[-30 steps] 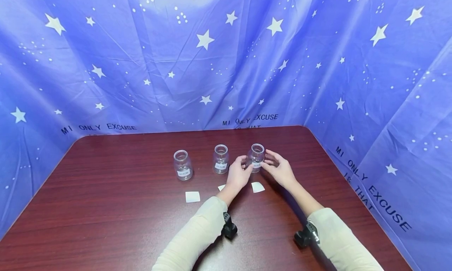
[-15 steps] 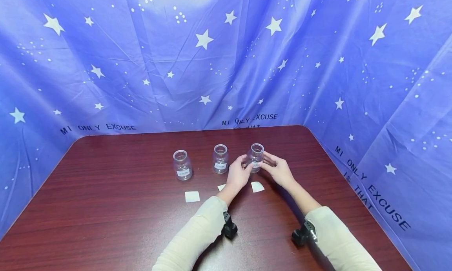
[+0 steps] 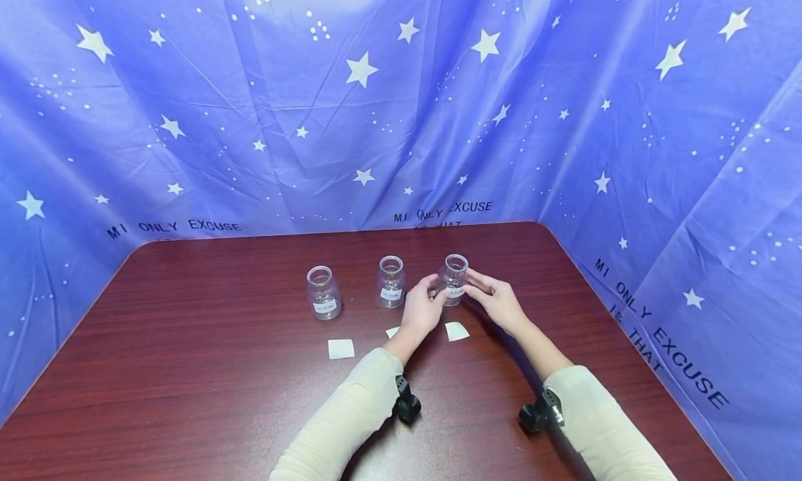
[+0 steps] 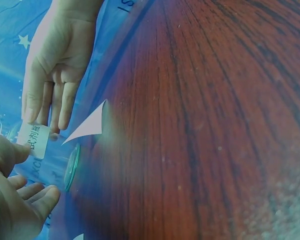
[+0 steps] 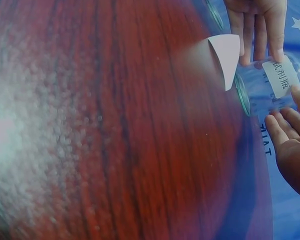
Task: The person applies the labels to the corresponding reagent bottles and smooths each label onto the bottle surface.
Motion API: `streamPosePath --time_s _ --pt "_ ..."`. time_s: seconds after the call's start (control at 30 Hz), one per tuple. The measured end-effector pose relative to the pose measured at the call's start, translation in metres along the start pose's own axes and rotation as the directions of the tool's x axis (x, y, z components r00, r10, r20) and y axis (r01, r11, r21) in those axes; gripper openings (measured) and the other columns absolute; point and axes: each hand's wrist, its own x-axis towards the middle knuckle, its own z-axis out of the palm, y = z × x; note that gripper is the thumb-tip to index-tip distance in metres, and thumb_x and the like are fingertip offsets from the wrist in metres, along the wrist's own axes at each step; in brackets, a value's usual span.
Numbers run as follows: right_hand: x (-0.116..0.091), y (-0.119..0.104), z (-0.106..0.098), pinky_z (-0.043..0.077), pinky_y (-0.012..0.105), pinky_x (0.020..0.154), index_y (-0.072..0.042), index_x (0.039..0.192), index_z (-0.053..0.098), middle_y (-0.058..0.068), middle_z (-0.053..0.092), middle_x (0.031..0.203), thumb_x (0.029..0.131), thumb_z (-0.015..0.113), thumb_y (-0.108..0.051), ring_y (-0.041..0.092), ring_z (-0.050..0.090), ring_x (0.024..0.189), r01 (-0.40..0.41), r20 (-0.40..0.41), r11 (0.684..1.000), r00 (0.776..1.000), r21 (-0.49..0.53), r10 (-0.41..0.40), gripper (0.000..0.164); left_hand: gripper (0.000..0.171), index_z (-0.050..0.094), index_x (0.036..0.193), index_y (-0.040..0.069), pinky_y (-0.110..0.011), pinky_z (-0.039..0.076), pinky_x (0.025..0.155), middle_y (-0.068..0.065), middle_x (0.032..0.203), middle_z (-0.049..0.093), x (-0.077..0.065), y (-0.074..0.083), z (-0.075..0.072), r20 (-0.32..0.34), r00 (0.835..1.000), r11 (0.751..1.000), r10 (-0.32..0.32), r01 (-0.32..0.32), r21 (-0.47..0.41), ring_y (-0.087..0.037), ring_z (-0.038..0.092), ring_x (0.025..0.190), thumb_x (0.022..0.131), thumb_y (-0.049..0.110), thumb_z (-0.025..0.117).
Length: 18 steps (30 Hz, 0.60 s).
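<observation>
A clear glass jar stands upright on the table, rightmost of three. My left hand holds it from the left, with the thumb on the front and the fingers at its side. From the right, my right hand holds the same jar. A white label with dark printed characters is on the jar's front. Both thumbs touch this label's ends, as the right wrist view shows on the label. The fingertips behind the jar are partly hidden.
Two more labelled jars, a middle jar and a left jar, stand on the dark red table. White paper pieces lie in front: one left, one right, one partly behind my left wrist. A blue star curtain surrounds the table.
My right hand has moved slightly left onto the jar, and its thumb has slid over the label and back to the label's right end. My left hand stays in place.
</observation>
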Motion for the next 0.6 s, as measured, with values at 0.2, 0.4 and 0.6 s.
streamPosePath --time_s 0.2,0.4,0.6 --pt "0.0008 0.0028 -0.0005 0.046 0.010 0.087 0.001 0.132 0.049 0.021 0.057 0.125 0.090 0.061 -0.013 0.020 0.055 0.118 0.003 -0.016 1.000 1.000 -0.012 -0.003 0.046 0.043 0.053 0.127 0.001 -0.026 0.052 0.086 -0.012 0.123 0.062 0.0004 -0.0005 -0.0003 0.003 1.000 1.000 0.007 -0.007 0.007 -0.023 0.064 0.103 0.089 0.017 0.063" --pt "0.0003 0.0038 0.0015 0.049 0.012 0.083 0.003 0.135 0.044 0.026 0.055 0.126 0.088 0.063 -0.007 0.023 0.058 0.113 -0.033 0.006 0.999 0.999 0.011 0.033 0.052 0.045 0.052 0.127 -0.001 -0.027 0.053 0.086 -0.014 0.120 0.063 0.0002 0.0000 -0.0009 0.007 1.000 1.000 -0.007 0.007 0.012 -0.024 0.064 0.102 0.086 0.010 0.065" --pt "0.0002 0.0025 0.0074 0.049 0.011 0.080 0.006 0.133 0.044 0.030 0.057 0.122 0.083 0.068 -0.005 0.036 0.059 0.110 -0.021 -0.003 1.000 1.000 0.008 0.021 0.057 0.046 0.055 0.125 0.000 -0.027 0.053 0.082 -0.014 0.113 0.066 0.0014 0.0008 -0.0016 0.005 1.000 0.998 -0.023 0.023 0.056 -0.023 0.065 0.098 0.083 0.010 0.069"
